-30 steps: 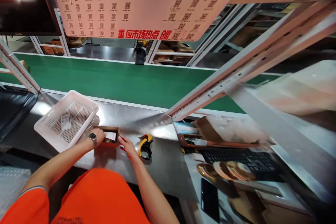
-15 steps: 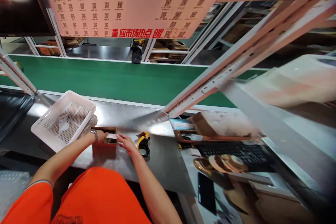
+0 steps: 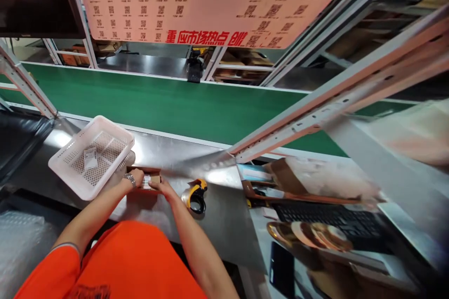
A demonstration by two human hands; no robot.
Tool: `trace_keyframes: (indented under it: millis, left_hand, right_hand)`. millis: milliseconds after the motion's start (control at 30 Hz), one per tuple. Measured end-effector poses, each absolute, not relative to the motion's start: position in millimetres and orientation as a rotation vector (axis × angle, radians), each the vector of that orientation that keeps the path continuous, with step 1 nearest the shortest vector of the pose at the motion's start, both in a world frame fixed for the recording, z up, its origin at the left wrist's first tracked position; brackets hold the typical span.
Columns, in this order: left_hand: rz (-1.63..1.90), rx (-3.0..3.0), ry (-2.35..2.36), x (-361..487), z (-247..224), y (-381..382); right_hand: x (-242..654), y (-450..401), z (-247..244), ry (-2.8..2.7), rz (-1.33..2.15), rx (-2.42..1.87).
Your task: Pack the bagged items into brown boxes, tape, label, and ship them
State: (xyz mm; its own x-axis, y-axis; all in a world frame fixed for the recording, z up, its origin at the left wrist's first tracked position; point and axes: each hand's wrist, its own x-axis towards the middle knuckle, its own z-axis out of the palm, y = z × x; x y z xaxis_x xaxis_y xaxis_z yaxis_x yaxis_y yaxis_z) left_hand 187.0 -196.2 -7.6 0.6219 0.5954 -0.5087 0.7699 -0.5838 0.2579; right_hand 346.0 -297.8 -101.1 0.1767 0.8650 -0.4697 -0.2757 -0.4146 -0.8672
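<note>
A small open cardboard box (image 3: 142, 199) stands on the metal bench in front of my body. My left hand (image 3: 138, 177), with a metal watch at the wrist, reaches into its opening from the left, fingers closed at a small white packet (image 3: 146, 181). From the right, my right hand (image 3: 162, 185) bends over the box's edge, and its fingertips pinch the packet's other side. The box's inside is mostly hidden by both hands. To the right of the box lies a yellow and black tape dispenser (image 3: 197, 197).
A white perforated basket (image 3: 58, 164) with a small packet (image 3: 90, 159) inside stands at left. Beyond the bench runs a green conveyor belt (image 3: 168, 107). At right are a slanted metal post (image 3: 298, 114), a keyboard (image 3: 329, 219), tape rolls (image 3: 315, 234) and a phone (image 3: 281, 268).
Both hands have gone lower into the box, and my right fingers, spread before, have closed at the white packet. The whole view has shifted slightly.
</note>
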Motion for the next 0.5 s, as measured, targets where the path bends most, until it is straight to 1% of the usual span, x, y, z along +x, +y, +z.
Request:
trace_keyframes:
  millis: [67,133,233,267,333,433,500]
  left_hand:
    - [-0.478,2.360,1.059,176.8,-2.8,-198.6]
    - [-0.337,2.380,1.059,157.2,0.8,-205.6]
    - [0.017,2.364,1.339,120.8,-4.6,-224.6]
    - [0.078,2.308,1.436,110.5,-9.6,-232.2]
    - [0.053,2.178,1.477,97.1,-21.8,-246.6]
    - [-0.179,2.097,1.326,96.9,-35.9,-260.4]
    - [-0.287,2.129,1.335,105.1,-38.2,-261.0]
  right_hand:
    - [346.1,-297.7,-100.8,-0.612,1.443,-1.459]
    - [347.1,-298.3,-99.2,-0.610,1.448,-1.460]
    - [347.1,-298.1,-97.2,-0.592,1.462,-1.455]
    - [346.6,-297.6,-97.1,-0.584,1.465,-1.456]
    - [345.5,-296.3,-97.6,-0.572,1.474,-1.463]
    - [345.2,-295.1,-98.8,-0.578,1.503,-1.479]
    - [346.4,-295.4,-99.1,-0.594,1.532,-1.489]
